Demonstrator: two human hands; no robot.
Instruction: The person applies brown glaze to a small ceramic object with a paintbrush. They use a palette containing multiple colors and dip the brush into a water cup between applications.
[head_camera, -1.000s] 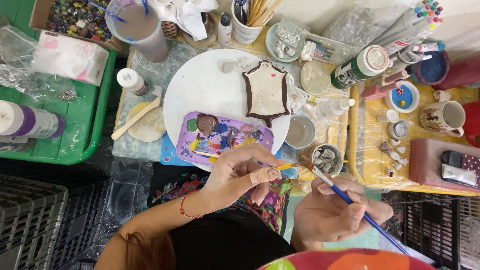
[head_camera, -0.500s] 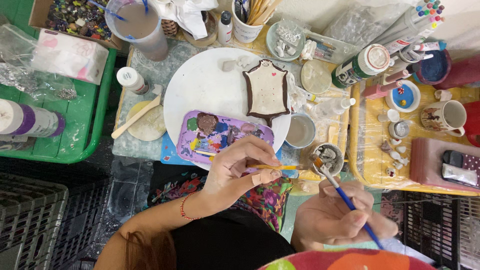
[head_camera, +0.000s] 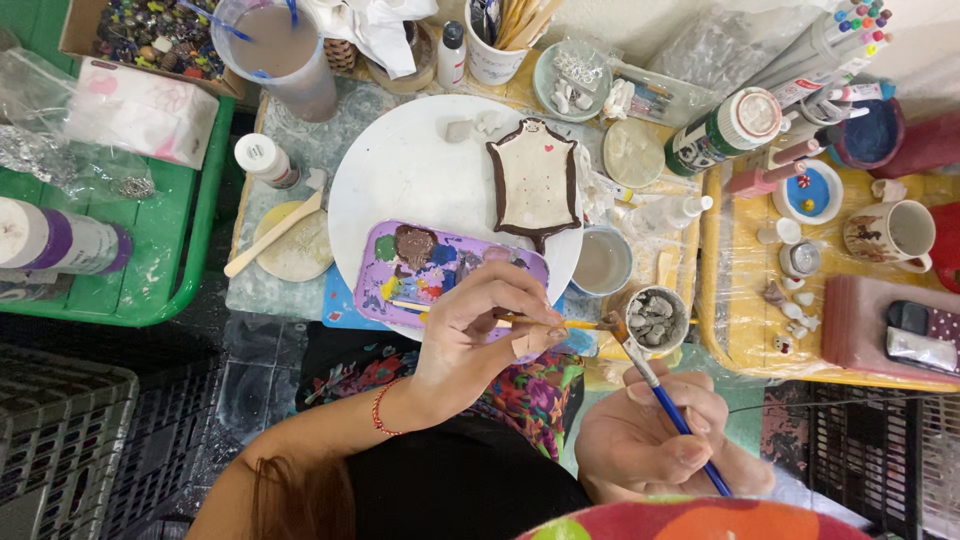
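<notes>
1. Brown glaze already rims the flat cream ceramic piece (head_camera: 533, 180), which lies on the round white board (head_camera: 400, 170) beyond the left hand. Its middle carries only a few small dots and a tiny red heart, with most of the cream bare.
2. The purple palette (head_camera: 420, 265), just beyond the left hand's fingers, is well used, smeared with brown, green, blue and yellow paint.
3. The left hand (head_camera: 470, 345), with a red cord at the wrist, pinches a thin orange-handled brush (head_camera: 575, 324) between thumb and fingertips. The brush points sideways toward the right hand's side.
4. The right hand (head_camera: 650, 445), close to the body, grips a blue-handled brush (head_camera: 680, 420) like a pen. Its bristles reach up to the near rim of the small cup (head_camera: 655, 318) of grey lumps, just where the orange brush's tip ends. Whether the two tips touch is too fine to tell.
5. A cup of cloudy water (head_camera: 603, 262) stands on the surface (head_camera: 300, 140) just beyond both tips, beside the board.
6. Against a second ago, the blue brush stands steeper, and its tip has moved up from below the small cup to its rim. The right hand has drawn slightly inward. The left hand, the palette and the ceramic piece sit much as they did.
</notes>
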